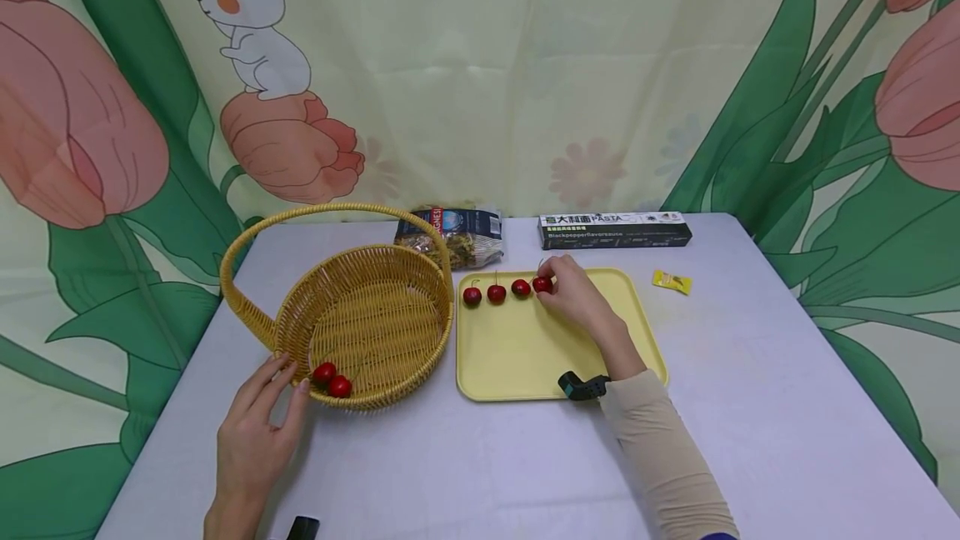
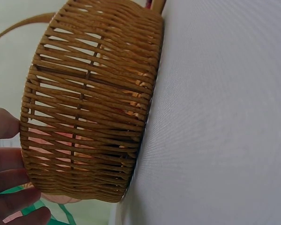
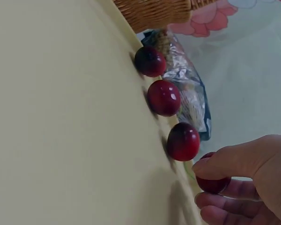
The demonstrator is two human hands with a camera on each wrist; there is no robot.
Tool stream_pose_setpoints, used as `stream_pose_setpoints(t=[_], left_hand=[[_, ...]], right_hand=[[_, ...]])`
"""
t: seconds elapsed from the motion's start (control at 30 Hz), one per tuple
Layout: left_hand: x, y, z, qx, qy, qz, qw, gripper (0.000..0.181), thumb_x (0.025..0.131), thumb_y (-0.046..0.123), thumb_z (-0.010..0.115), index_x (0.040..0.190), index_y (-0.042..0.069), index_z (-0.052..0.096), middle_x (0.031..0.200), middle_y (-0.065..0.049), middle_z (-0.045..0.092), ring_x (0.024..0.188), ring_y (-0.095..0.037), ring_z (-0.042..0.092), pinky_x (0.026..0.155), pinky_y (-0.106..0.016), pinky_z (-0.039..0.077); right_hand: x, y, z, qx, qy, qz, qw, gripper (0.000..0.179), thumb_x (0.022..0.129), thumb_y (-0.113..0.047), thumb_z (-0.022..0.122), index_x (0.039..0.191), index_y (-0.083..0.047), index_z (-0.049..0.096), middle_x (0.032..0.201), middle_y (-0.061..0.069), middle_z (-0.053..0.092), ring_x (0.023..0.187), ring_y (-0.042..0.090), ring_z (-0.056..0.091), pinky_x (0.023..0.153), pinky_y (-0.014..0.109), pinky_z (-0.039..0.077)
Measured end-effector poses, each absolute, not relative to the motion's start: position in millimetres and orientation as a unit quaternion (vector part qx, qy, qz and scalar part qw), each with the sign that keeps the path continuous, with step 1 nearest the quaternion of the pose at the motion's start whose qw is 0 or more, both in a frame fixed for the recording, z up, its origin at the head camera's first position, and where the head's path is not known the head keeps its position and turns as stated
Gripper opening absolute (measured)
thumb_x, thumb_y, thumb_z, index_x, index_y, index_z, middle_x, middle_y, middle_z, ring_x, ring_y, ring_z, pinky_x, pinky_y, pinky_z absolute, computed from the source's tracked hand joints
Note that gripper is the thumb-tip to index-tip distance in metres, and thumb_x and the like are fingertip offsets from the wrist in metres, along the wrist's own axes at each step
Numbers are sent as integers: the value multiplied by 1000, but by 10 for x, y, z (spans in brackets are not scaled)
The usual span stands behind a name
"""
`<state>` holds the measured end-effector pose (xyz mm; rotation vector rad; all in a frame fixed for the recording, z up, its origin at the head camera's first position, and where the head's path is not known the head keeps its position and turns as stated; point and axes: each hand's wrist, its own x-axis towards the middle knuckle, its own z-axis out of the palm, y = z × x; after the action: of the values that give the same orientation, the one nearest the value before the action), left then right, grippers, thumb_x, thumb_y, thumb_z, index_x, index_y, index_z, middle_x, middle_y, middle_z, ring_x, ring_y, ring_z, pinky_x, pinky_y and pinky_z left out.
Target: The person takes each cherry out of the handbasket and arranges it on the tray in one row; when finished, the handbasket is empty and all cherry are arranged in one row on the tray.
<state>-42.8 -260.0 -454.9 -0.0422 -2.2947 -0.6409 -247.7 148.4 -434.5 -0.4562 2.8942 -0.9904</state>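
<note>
My right hand [image 1: 576, 294] pinches a red cherry [image 3: 213, 182] between thumb and fingers, over the far edge of the yellow tray [image 1: 517, 357]. To its left a row of three dark red cherries [image 1: 497, 294] sits along that edge, stems pointing up on some. My left hand [image 1: 258, 423] rests against the near left rim of the wicker basket [image 1: 375, 307], its fingers fairly straight. Seen from the left wrist, the thumb and fingers [image 2: 11, 180] touch the rim from outside. Inside the basket, two more cherries [image 1: 332, 380] lie close to that hand.
Behind the basket and tray lies a clear plastic food bag [image 1: 457, 236]. A dark pasta box [image 1: 615, 230] stands along the table's back edge. Right of the tray is a small yellow packet [image 1: 672, 282]. The basket's tall handle [image 1: 337, 208] arches over its far side.
</note>
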Motion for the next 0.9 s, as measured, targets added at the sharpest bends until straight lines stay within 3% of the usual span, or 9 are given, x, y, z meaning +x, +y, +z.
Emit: stream_pose_setpoints(t=[0.27,0.6,0.9], left_hand=[[-437,-2617,-4567,-21,-894,-254,369,37,78,4,80,111,-9,72,124,-22,69,116,-43,63,108,3,23],[-445,-2614,-4581,-28,-885,-262,384,40,73,1,83,110,-8,73,122,-21,70,115,-43,64,108,2,24],[-442,-2623,-4572,-22,-892,-256,372,36,78,3,80,111,-9,72,123,-22,69,116,-42,63,108,2,23]], right_hand=[[-2491,1491,-4422,-139,941,-304,47,35,90,-8,70,121,1,57,117,18,58,94,27,56,85,38,53],[-2514,1488,-4447,-141,942,-301,52,33,89,-12,71,118,1,60,112,16,59,91,26,57,82,35,52],[-2457,1532,-4264,-124,939,-318,42,39,90,-17,72,125,-3,59,125,14,57,94,26,60,83,37,53]])
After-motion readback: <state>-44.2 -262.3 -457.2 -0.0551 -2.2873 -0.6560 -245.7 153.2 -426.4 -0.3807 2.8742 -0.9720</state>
